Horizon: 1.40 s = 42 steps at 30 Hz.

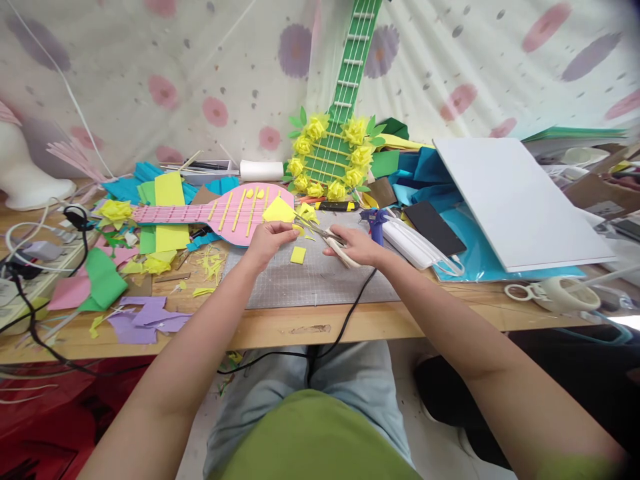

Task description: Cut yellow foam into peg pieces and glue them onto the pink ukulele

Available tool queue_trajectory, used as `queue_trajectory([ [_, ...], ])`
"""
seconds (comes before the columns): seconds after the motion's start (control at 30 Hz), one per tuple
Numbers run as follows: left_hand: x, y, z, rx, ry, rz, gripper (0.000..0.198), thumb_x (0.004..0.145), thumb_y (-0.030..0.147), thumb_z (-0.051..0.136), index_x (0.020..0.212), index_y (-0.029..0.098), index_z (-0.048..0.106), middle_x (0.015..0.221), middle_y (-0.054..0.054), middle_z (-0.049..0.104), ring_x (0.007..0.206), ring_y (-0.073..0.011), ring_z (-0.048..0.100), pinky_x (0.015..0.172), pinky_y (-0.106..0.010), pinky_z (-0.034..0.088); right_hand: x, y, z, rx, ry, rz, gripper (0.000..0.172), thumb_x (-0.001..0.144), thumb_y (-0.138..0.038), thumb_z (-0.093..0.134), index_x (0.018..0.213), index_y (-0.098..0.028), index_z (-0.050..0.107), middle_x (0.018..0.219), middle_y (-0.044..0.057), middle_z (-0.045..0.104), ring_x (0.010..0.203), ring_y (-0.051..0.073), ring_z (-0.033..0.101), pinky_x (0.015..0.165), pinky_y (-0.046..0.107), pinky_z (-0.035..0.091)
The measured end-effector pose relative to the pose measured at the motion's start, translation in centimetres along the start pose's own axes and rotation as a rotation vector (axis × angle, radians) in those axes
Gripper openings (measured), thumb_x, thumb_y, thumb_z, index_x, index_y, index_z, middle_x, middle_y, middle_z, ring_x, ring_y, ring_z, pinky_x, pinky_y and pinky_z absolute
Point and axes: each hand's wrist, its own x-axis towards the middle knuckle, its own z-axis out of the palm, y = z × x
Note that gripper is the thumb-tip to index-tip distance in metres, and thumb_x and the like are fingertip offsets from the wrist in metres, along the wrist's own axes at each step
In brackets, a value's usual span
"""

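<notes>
My right hand (359,245) grips the white-handled scissors (342,253), whose blades point left toward my other hand. Between the thumb and fingers of my left hand (270,241) is a small piece of yellow paper (298,229), mostly hidden by the fingertips. The blade tips are close to this piece; whether they touch it I cannot tell. Below it, a yellow paper square (299,255) lies on the grey cutting mat (285,290). A larger yellow sheet (279,210) rests on the pink paper instrument (245,230) just beyond my left hand.
A green paper guitar with yellow flowers (333,157) stands at the back. On the right are a blue glue gun (375,223), a dark phone (435,228), a white board (520,207) and a cup (563,293). Coloured paper scraps (147,317) and a power strip (43,287) lie left.
</notes>
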Motion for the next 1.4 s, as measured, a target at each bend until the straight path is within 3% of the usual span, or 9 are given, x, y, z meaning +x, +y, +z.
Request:
queue_trajectory([
  [0.3,0.2,0.0,0.0,-0.032,-0.096,0.002,0.028,0.049,0.035,0.077,0.065,0.015,0.066,0.070,-0.003,0.065,0.070,-0.0144,0.061,0.077,-0.033,0.047,-0.2,-0.6,0.4,-0.041,-0.018,-0.004,0.044,0.069,-0.062,0.051,0.073,-0.018,0.045,0.062,-0.002,0.049,0.056,0.011,0.042,0.053,0.022,0.022],
  [1.4,0.4,0.5,-0.5,-0.011,-0.205,-0.128,0.028,0.048,0.029,0.077,0.067,0.012,0.065,0.074,-0.005,0.067,0.076,-0.0160,0.061,0.083,-0.036,0.046,-0.4,0.5,0.7,0.014,0.027,0.069,0.045,0.064,-0.062,0.055,0.063,-0.017,0.051,0.053,-0.004,0.042,0.052,0.008,0.034,0.052,0.023,0.018],
])
